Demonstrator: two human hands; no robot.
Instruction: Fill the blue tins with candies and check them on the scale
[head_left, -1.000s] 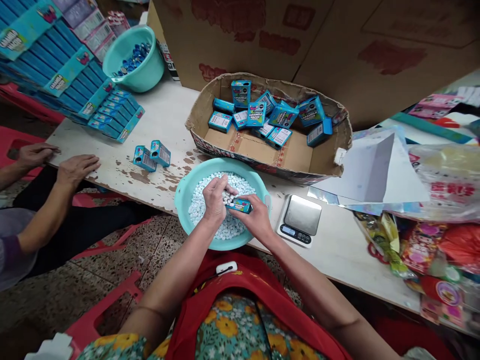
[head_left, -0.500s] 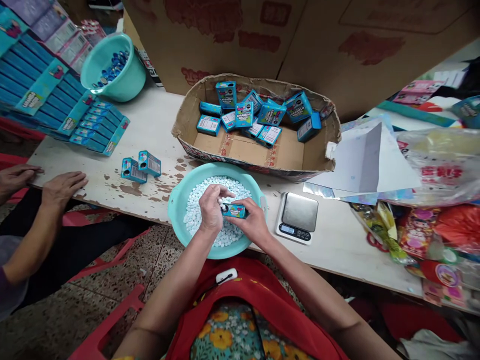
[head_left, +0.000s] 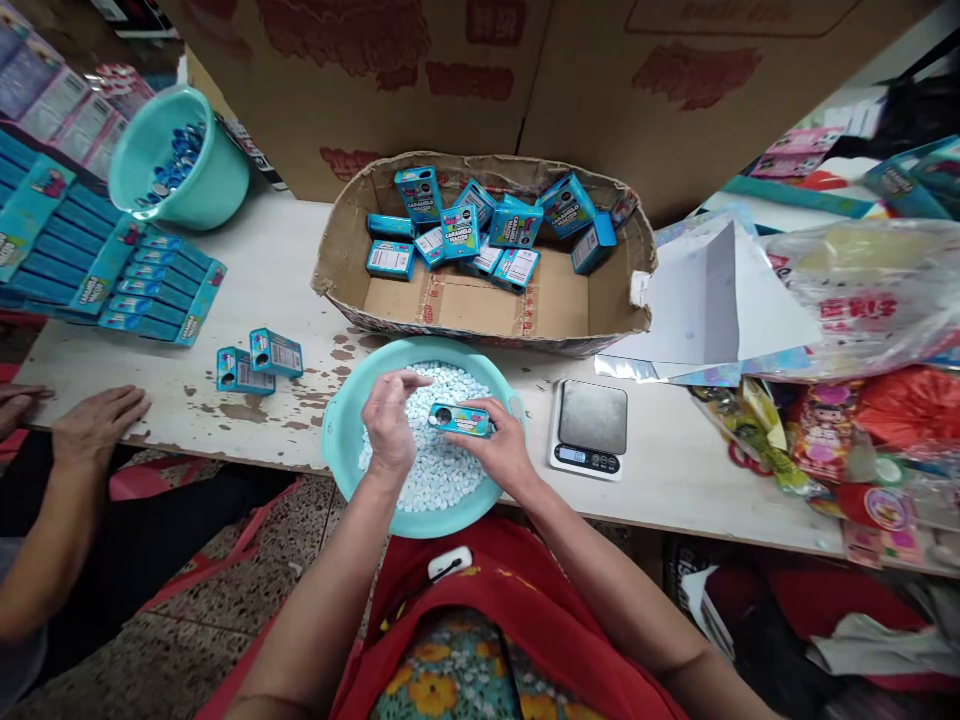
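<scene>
My right hand (head_left: 496,443) grips a small blue candy box (head_left: 460,419) between thumb and fingers, above a turquoise basin (head_left: 346,455). A round dark hole shows in the box's end, toward my left hand. Loose white candies (head_left: 442,480) fill much of the basin. Just left of the box, my left hand (head_left: 390,425) is loosely cupped, its fingers partly extended and apart from the box. No candy is visible in it, though part of the palm is hidden.
Behind the basin stands a cut-down carton (head_left: 555,310) with several blue boxes. A digital scale (head_left: 592,420) lies to the right, two blue boxes (head_left: 276,353) to the left. Another person's hand (head_left: 101,425) rests at the table's left edge. A turquoise bowl (head_left: 217,180) holds blue pieces.
My left hand has drawn away leftward from the box's end, where candies showed at its fingers. The box stays in my right hand, its hole now exposed. The whole view has shifted slightly.
</scene>
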